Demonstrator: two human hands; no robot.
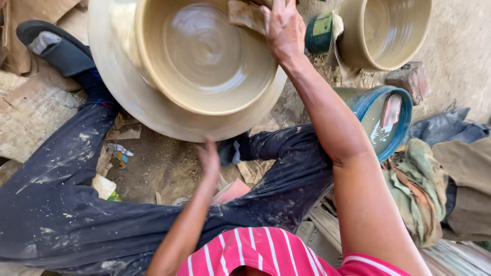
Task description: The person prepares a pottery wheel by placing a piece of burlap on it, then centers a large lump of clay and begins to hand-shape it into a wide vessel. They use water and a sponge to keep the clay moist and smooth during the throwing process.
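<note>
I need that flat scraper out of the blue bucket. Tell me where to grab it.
Grip the scraper's upper end from above: it leans on the far wall of the blue bucket, with its lower part sunk in murky water, so probably only the top is free.

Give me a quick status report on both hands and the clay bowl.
Right hand presses a flat tool on the wet clay bowl rim. Left hand touches the wheel edge. Blue bucket sits beside the right arm, apart.
</note>
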